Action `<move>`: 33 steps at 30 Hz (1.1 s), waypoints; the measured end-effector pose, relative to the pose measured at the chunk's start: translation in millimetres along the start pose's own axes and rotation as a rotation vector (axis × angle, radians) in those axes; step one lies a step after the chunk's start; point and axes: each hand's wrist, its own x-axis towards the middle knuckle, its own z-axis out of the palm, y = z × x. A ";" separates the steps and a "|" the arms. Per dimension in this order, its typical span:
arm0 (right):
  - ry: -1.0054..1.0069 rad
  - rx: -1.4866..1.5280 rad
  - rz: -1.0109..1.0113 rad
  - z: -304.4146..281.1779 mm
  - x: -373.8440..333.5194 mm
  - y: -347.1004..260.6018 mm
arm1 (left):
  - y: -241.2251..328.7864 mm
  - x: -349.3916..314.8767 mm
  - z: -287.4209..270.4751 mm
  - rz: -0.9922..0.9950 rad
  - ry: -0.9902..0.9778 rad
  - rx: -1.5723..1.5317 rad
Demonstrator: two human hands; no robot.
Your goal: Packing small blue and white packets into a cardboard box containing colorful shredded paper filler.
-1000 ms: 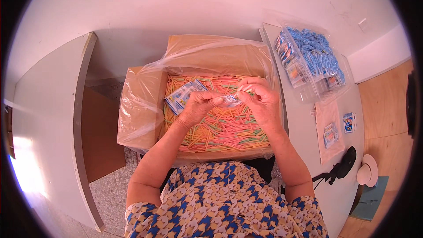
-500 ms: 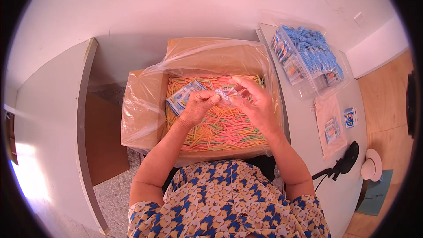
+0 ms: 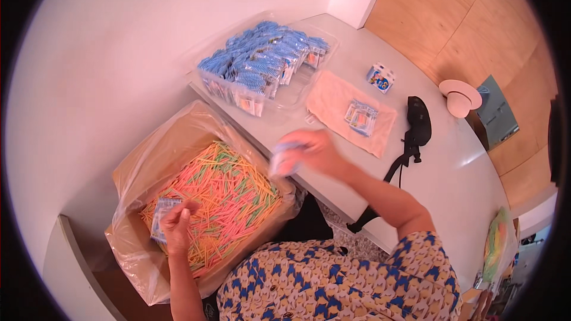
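My right hand point(image 3: 312, 150), blurred by motion, holds a small plastic packet point(image 3: 284, 161) with blue printing and a pinkish middle. It is over the gap between the carton and the table edge. My left hand point(image 3: 177, 226) is above the left part of the carton point(image 3: 157, 142), fingers curled and thumb bent in. Just behind it a blue-and-white printed packet point(image 3: 159, 221) lies partly hidden by the hand; whether the fingers touch it I cannot tell. Thin pink, yellow, orange and green sticks point(image 3: 229, 196) fill the carton, which has a clear plastic liner.
On the table point(image 3: 443, 184) stands a clear plastic bin point(image 3: 273, 98) full of blue-edged packets. Beside it a pale pink cloth point(image 3: 330, 98) bears several packets point(image 3: 361, 117). Farther right are a small printed box point(image 3: 380, 77), a black strapped device point(image 3: 418, 122) and a pale hat point(image 3: 460, 98).
The view has turned right toward the table. My hands, together over the sticks before, are now apart; my right hand has carried the packet right, past the carton's edge.
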 end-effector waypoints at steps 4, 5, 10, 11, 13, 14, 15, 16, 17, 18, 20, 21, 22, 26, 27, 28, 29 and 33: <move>0.510 -0.494 0.198 -145.7 -24.1 64.3 | 7.3 5.7 -25.5 0.139 0.290 0.908; 0.519 -0.687 0.198 -187.1 -38.3 82.5 | 8.0 8.7 -29.2 0.281 0.331 1.084; 0.569 -1.330 0.047 -256.6 -73.4 136.3 | -6.1 7.4 -34.7 -0.053 0.380 1.577; 0.561 -1.304 -0.091 -230.5 -58.0 119.0 | -4.6 3.3 -32.1 -0.074 0.410 1.565; 0.449 -1.180 -0.162 -169.9 -35.9 79.8 | -3.4 1.1 -29.8 -0.110 0.446 1.563; 0.369 -1.085 -0.219 -137.4 -27.1 60.8 | -3.6 0.3 -31.0 -0.064 0.467 1.542; 0.229 -1.049 -0.323 -102.9 -18.4 37.3 | -4.2 -0.2 -32.8 -0.016 0.483 1.517; 0.091 -1.010 -0.424 -68.0 -12.6 18.8 | -4.1 -1.1 -36.1 -0.039 0.489 1.527; 0.009 -0.949 -0.513 -36.8 -11.4 14.3 | -4.8 -0.4 -39.5 0.007 0.472 1.490; -0.072 -0.885 -0.602 -6.2 -8.9 13.0 | -6.6 0.4 -41.9 0.054 0.458 1.449; -0.271 -0.705 -0.671 54.1 -0.4 4.1 | -3.2 2.2 -37.4 0.011 0.492 1.458; -0.383 -0.623 -0.633 79.5 1.6 8.4 | -2.8 2.3 -38.9 0.085 0.524 1.470; -0.492 -0.544 -0.591 102.4 2.3 16.0 | -3.0 3.8 -40.2 0.162 0.553 1.479; -0.802 -0.487 -0.580 173.4 -0.9 29.1 | -6.4 5.8 -45.7 0.083 0.526 1.492; -0.881 -0.511 -0.538 185.5 -2.3 26.1 | -2.0 8.7 -39.3 0.064 0.546 1.452; -0.894 -0.520 -0.537 196.1 -1.2 22.9 | 0.3 10.7 -35.2 0.058 0.554 1.439; -0.880 -0.560 -0.520 205.1 2.2 20.6 | 3.6 11.9 -31.6 0.032 0.535 1.459; -0.724 -0.766 -0.462 208.3 31.5 34.1 | -3.1 10.2 -35.8 0.024 0.533 1.423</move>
